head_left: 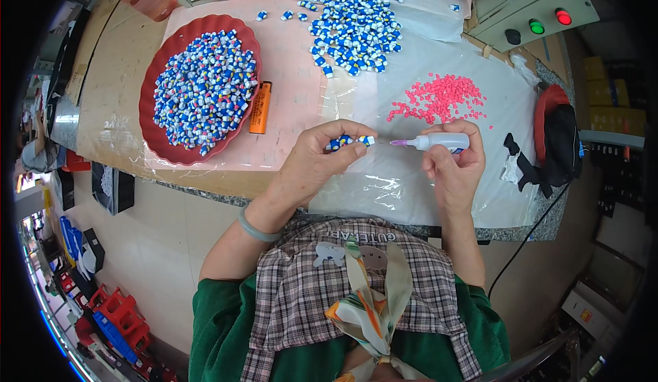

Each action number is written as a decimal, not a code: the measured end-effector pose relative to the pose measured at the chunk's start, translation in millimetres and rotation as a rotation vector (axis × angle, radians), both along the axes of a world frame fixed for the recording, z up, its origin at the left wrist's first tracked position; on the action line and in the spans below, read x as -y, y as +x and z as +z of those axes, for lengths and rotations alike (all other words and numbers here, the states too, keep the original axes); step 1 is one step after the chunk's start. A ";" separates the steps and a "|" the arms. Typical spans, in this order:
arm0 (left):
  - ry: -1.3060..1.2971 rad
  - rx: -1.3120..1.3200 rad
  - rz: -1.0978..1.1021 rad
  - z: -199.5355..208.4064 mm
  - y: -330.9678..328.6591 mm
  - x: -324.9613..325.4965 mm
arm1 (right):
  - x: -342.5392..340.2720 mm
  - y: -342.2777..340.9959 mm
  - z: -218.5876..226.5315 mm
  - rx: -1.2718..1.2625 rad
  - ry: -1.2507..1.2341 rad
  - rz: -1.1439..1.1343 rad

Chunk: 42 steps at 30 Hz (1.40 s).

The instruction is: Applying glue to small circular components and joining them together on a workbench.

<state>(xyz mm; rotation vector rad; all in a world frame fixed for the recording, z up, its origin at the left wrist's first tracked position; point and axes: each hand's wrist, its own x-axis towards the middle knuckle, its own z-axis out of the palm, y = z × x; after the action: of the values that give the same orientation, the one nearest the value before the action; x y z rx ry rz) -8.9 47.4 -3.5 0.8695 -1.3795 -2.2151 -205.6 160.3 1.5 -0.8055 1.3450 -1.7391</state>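
My left hand pinches a few small blue-and-white pieces in a row between thumb and fingers. Facing them from the right is a small white glue bottle with a purple tip and thin needle, gripped in my right hand. The needle points left, close to the end piece; whether it touches I cannot tell. Beyond my hands lies a loose pile of blue-and-white pieces. Behind the bottle are scattered small pink discs.
A red scalloped tray heaped with finished-looking small pieces stands at left, an orange lighter beside it. At right lie a black-and-red pouch and a black cable. A metal box with lit buttons stands at the back right.
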 end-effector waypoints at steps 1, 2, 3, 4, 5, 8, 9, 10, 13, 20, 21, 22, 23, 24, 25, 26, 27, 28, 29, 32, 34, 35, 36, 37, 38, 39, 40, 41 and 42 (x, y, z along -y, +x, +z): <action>0.001 0.000 0.000 0.1 0.1 -1.5 | -0.4 -0.1 3.4 -0.062 0.016 -0.009; 0.003 0.003 0.002 0.3 0.1 -3.7 | -0.4 0.9 7.3 -0.062 0.016 -0.009; 0.005 0.007 0.003 0.7 -0.2 -5.5 | -0.4 2.8 11.9 -0.153 0.021 -0.021; 0.006 0.007 0.003 -0.4 -0.8 -6.9 | -0.9 4.3 14.7 -0.244 0.025 -0.032; -0.037 -0.014 0.013 -2.6 -1.3 -8.4 | -1.8 5.1 15.6 -0.244 0.026 -0.032; -0.147 0.001 -0.003 -1.1 -0.4 -8.5 | -4.6 7.2 17.4 -0.343 -0.030 -0.035; -0.213 0.038 -0.029 0.1 -0.1 -8.2 | -5.4 7.6 18.5 -0.386 -0.043 -0.025; -0.212 0.037 -0.028 -0.7 -0.5 -8.9 | -6.0 8.0 19.2 -0.429 -0.055 -0.016; -0.363 -0.003 0.008 -2.4 -0.9 -10.2 | -7.4 8.9 20.1 -0.540 -0.041 -0.018; -0.344 0.058 -0.018 2.5 2.2 -10.5 | -8.2 8.4 22.8 -0.712 -0.103 0.001; -0.348 0.079 -0.028 3.1 2.5 -10.7 | -8.4 8.0 22.6 -0.737 -0.110 0.000; -0.346 0.078 -0.028 2.5 2.6 -11.3 | -8.6 7.6 22.5 -0.763 -0.116 -0.001; -0.340 0.070 -0.028 1.4 2.6 -12.0 | -8.9 7.1 22.4 -0.763 -0.115 0.000; -0.334 0.063 -0.028 0.7 2.7 -12.3 | -9.0 6.7 22.2 -0.792 -0.118 0.000; -0.334 0.063 -0.028 1.0 2.7 -12.5 | -9.3 6.5 21.9 -0.821 -0.120 0.000; -0.330 0.073 -0.035 1.5 2.8 -12.6 | -9.7 6.4 21.1 -0.821 -0.120 0.000; -0.326 0.082 -0.041 1.7 2.7 -12.7 | -10.1 6.2 19.9 -0.855 -0.114 -0.004; -0.326 0.082 -0.041 1.3 2.6 -12.8 | -10.4 6.1 19.3 -0.889 -0.109 -0.007; -0.336 0.078 -0.040 0.6 2.4 -12.8 | -10.4 6.2 19.3 -0.889 -0.109 -0.007; -0.351 0.091 -0.046 1.7 2.1 -12.8 | -10.0 6.8 20.7 -0.906 -0.121 -0.010; -0.355 0.106 -0.052 1.1 2.2 -12.7 | -10.5 7.6 22.0 -0.917 -0.107 -0.002; -0.372 0.094 -0.049 -0.5 2.2 -12.7 | -10.5 7.9 22.4 -0.917 -0.107 -0.001; -0.388 0.082 -0.047 -1.6 2.1 -12.6 | -10.7 8.0 22.6 -0.923 -0.104 0.000; -0.387 0.082 -0.047 -1.1 2.0 -12.6 | -10.8 8.2 22.9 -0.928 -0.102 0.002; -0.382 0.094 -0.052 -0.2 1.9 -12.5 | -10.9 8.8 23.3 -0.928 -0.101 0.002; -0.377 0.107 -0.057 0.4 1.9 -12.4 | -10.8 9.5 23.9 -0.934 -0.093 0.004; -0.377 0.107 -0.057 -0.2 1.8 -12.5 | -10.7 9.9 24.6 -0.939 -0.085 0.006; -0.372 0.098 -0.053 -1.3 1.6 -12.7 | -10.1 9.4 25.1 -0.939 -0.084 0.006; -0.367 0.089 -0.048 -2.0 1.7 -12.9 | -9.2 8.8 25.6 -0.968 -0.104 0.013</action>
<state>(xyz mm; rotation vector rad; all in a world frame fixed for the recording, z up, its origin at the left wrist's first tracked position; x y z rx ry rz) -7.2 60.3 -5.4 0.8139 -1.7913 -1.8857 -196.8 169.5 27.1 -1.8504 1.8248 -1.4335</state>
